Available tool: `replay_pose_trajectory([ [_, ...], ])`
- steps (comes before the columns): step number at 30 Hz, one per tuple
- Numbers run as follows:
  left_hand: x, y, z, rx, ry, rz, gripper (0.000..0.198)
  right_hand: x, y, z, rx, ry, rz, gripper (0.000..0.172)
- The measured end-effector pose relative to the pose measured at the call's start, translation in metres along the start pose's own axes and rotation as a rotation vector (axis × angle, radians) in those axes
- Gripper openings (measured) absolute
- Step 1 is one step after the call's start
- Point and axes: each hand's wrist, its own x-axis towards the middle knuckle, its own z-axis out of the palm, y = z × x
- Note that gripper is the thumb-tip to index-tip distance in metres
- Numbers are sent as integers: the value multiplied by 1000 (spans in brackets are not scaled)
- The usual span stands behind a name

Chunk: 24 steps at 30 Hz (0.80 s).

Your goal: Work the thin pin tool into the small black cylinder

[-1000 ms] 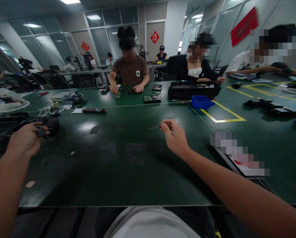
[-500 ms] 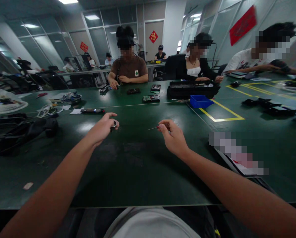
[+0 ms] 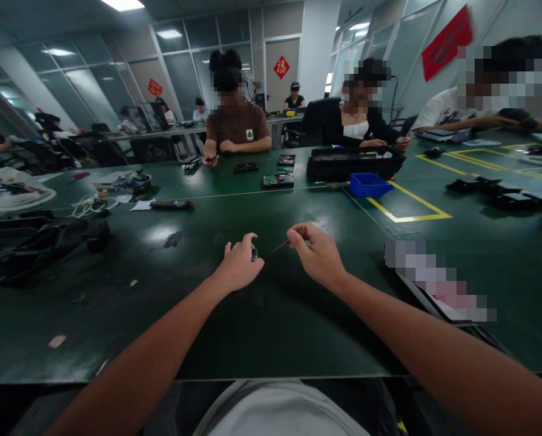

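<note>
Green tabletop [image 3: 261, 339] nearest, 2 hands over it, close but not touching each other. Left hand [image 3: 240, 267] has fingers curled round a small round part [image 3: 254, 253], mostly hidden; can't tell how firm that hold is. Right hand [image 3: 317, 248] grips the handle of a thin-shaft screwdriver [image 3: 280, 246], just right of the left hand. Risk, my read: tip could jab the left fingers if the shaft overshoots, since they're about in line; a loose pinch could drop the part. Screwdriver's long axis runs right to left, tip dipping slightly, aimed at the left hand. Farther out: blue bin [image 3: 370, 185], 2 hard drives [image 3: 277, 181].
</note>
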Motion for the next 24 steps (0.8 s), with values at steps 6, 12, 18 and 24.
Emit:
replay_pose_trajectory([
  [6, 3, -13, 1, -15, 60, 98, 44, -2, 0, 0, 75, 7, -15, 22],
  [12, 6, -12, -2, -71, 106, 203, 33, -3, 5, 4, 157, -35, -3, 20],
  [18, 4, -6, -1, -156, 146, 225, 39, -3, 6, 5, 173, -23, 1, 20],
  [24, 4, -9, -1, -165, 172, 233, 37, -2, 5, 4, 172, 3, 15, 21],
])
